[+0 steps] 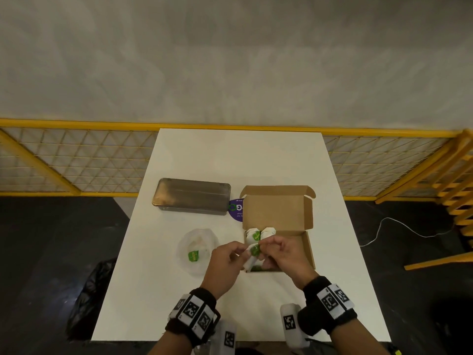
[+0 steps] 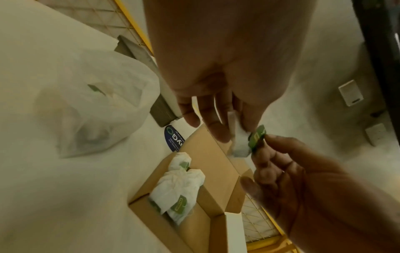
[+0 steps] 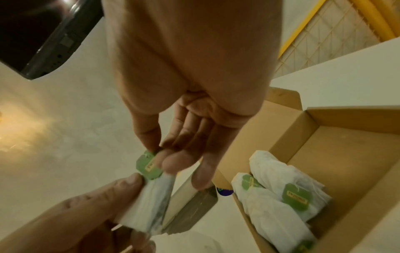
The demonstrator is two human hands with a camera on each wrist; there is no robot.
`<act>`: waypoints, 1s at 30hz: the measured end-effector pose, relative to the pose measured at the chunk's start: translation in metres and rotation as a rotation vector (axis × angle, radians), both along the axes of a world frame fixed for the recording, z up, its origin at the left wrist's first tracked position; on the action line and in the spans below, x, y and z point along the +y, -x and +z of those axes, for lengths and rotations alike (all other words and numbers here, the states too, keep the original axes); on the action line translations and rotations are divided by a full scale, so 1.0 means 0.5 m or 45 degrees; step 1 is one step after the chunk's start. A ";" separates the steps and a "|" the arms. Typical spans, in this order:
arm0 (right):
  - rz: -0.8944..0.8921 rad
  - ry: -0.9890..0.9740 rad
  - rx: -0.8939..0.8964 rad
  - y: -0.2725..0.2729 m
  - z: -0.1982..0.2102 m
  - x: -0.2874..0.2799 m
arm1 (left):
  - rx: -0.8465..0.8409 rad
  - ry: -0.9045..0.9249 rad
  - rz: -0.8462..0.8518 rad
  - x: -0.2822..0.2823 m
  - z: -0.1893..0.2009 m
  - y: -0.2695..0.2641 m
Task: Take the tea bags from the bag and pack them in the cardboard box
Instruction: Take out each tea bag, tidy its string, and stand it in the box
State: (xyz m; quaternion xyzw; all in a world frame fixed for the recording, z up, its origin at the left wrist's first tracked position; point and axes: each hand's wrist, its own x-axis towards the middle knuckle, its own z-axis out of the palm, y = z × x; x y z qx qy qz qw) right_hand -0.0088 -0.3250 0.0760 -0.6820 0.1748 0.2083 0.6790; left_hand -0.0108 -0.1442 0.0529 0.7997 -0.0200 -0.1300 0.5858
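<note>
Both hands hold one white tea bag (image 1: 252,257) (image 2: 239,140) (image 3: 149,205) above the near left corner of the open cardboard box (image 1: 294,216) (image 2: 218,172) (image 3: 337,164). My left hand (image 1: 236,252) (image 2: 218,126) grips its white pouch. My right hand (image 1: 266,245) (image 3: 160,159) pinches its green tag (image 1: 255,249) (image 2: 256,138) (image 3: 148,166). Several tea bags (image 1: 258,234) (image 2: 179,186) (image 3: 281,193) lie in the box along its left side. A clear plastic bag (image 1: 197,249) (image 2: 86,106) with a green-tagged tea bag (image 1: 193,256) inside lies left of the box.
A flat metal tin (image 1: 192,196) (image 2: 160,106) (image 3: 190,207) lies at the back left of the white table (image 1: 238,155). A purple round sticker (image 1: 236,210) (image 2: 174,140) sits between tin and box. A yellow mesh fence (image 1: 76,160) runs behind the table; a black bag (image 1: 89,298) lies on the floor left.
</note>
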 end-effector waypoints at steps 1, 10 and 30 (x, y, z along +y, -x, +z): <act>0.007 0.023 -0.018 0.000 -0.004 -0.004 | 0.035 0.032 -0.003 -0.001 -0.002 -0.002; 0.039 0.066 0.061 -0.012 -0.038 -0.022 | 0.165 0.133 0.073 -0.048 -0.008 -0.015; 0.242 0.768 0.194 -0.084 -0.208 -0.139 | 0.300 -0.377 -0.029 -0.079 -0.090 -0.013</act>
